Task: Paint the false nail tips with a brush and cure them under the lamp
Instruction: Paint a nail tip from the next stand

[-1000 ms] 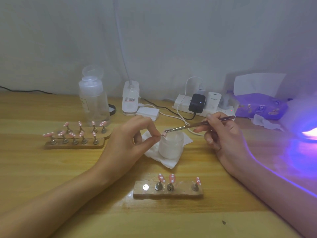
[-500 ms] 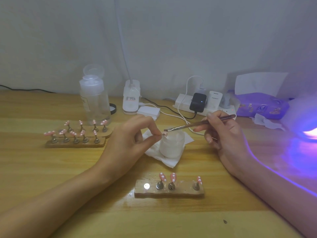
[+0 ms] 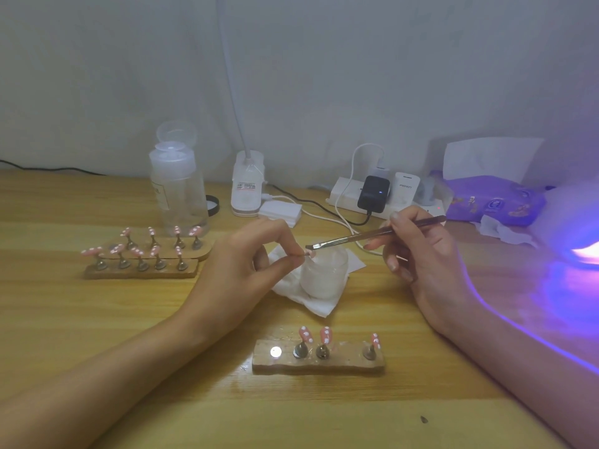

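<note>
The left hand (image 3: 246, 264) pinches one nail tip (image 3: 308, 253) between thumb and forefinger, just over the left rim of the jar (image 3: 324, 277). The right hand (image 3: 418, 251) grips the brush (image 3: 356, 236) like a pen, with the bristles at the tip. Light, short strokes and a steady pinch are advisable. The lit lamp (image 3: 577, 228) stands well right of the jar. One holder (image 3: 319, 362) stands in front of the jar and others (image 3: 139, 272) to its left. Neither appears to obstruct the path.

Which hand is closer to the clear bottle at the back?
Left. The left hand sits just right of and in front of the clear bottle; the right hand is farther right, beyond the white jar.
</note>
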The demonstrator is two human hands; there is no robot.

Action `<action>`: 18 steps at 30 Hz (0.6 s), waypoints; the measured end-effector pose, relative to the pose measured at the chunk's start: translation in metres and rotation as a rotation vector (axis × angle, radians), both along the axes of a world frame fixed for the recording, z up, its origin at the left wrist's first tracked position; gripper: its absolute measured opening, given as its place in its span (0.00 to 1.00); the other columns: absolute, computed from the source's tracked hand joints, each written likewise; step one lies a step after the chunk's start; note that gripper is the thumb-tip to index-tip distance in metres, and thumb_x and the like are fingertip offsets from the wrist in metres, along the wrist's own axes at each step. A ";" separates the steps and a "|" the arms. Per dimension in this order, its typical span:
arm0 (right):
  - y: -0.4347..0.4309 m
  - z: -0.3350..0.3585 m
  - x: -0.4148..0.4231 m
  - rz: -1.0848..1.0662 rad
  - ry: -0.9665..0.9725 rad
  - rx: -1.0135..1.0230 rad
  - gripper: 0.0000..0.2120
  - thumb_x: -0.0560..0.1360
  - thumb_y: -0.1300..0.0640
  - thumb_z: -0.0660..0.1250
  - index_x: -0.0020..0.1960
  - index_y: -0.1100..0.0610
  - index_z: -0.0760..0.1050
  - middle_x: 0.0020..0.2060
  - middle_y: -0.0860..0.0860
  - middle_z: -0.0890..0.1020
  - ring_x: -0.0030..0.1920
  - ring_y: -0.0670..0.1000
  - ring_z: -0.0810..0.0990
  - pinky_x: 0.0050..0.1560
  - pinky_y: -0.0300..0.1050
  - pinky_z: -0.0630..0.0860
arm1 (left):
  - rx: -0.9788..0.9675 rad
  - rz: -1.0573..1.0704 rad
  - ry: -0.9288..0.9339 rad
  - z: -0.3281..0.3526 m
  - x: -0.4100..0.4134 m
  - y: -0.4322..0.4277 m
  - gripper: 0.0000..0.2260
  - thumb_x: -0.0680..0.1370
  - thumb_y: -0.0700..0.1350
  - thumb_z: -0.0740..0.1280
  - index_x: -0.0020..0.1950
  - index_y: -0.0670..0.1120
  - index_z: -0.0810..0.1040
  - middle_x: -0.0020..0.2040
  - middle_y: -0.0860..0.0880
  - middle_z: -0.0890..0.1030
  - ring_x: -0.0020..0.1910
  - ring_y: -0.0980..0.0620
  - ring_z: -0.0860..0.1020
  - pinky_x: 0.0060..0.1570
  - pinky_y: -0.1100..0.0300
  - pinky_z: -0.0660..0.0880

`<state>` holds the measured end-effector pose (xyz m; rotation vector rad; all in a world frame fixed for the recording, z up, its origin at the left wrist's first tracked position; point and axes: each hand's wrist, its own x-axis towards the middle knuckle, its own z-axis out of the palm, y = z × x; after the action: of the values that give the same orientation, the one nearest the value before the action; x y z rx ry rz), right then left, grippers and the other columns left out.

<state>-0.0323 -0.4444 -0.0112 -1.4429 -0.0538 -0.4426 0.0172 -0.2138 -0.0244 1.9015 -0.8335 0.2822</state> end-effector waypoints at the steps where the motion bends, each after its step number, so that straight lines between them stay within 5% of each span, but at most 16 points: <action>1: -0.001 -0.001 0.001 -0.021 0.016 -0.001 0.11 0.78 0.50 0.65 0.37 0.49 0.73 0.35 0.56 0.85 0.24 0.45 0.71 0.22 0.32 0.61 | -0.004 0.000 0.004 0.000 0.000 0.000 0.05 0.75 0.43 0.74 0.41 0.50 0.79 0.43 0.54 0.80 0.27 0.55 0.69 0.33 0.70 0.67; 18: 0.000 0.001 0.000 -0.045 0.050 0.003 0.11 0.79 0.54 0.64 0.38 0.52 0.72 0.33 0.54 0.84 0.24 0.45 0.70 0.21 0.32 0.61 | 0.006 -0.002 0.050 0.001 -0.001 0.000 0.06 0.75 0.43 0.73 0.41 0.49 0.79 0.37 0.53 0.79 0.26 0.57 0.69 0.29 0.66 0.66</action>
<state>-0.0323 -0.4447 -0.0105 -1.4535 0.0198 -0.4430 0.0162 -0.2143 -0.0234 1.9057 -0.8031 0.2306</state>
